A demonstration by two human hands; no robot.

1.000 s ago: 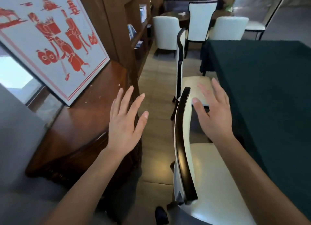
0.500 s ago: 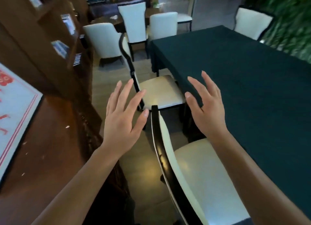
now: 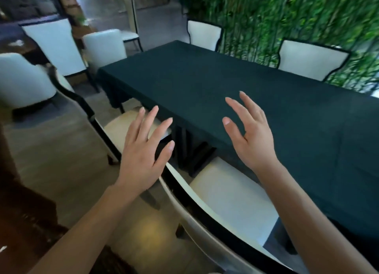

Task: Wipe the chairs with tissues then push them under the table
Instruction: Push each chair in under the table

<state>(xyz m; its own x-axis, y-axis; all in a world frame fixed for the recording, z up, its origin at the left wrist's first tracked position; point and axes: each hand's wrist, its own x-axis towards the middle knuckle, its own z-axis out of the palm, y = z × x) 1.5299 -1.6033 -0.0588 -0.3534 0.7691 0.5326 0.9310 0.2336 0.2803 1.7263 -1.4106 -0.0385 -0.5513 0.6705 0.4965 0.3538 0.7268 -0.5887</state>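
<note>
A white-seated chair with a black-edged back (image 3: 231, 197) stands just below me, its seat partly under the long table with a dark green cloth (image 3: 235, 89). A second such chair (image 3: 117, 128) stands further left, pulled out from the table. My left hand (image 3: 143, 150) hovers open, fingers spread, above the near chair's backrest top. My right hand (image 3: 252, 134) hovers open over the table's near edge. Neither hand touches anything. No tissue is visible.
Two white chairs (image 3: 307, 58) stand tucked at the table's far side before a green plant wall (image 3: 287, 13). More white chairs (image 3: 55, 43) surround another table at the far left. A dark wooden cabinet (image 3: 22, 218) sits at my lower left, with floor between it and the chairs.
My view has swung right, away from the cabinet and poster toward the table and plant wall. Both hands stayed open and moved right, the right one now over the tablecloth.
</note>
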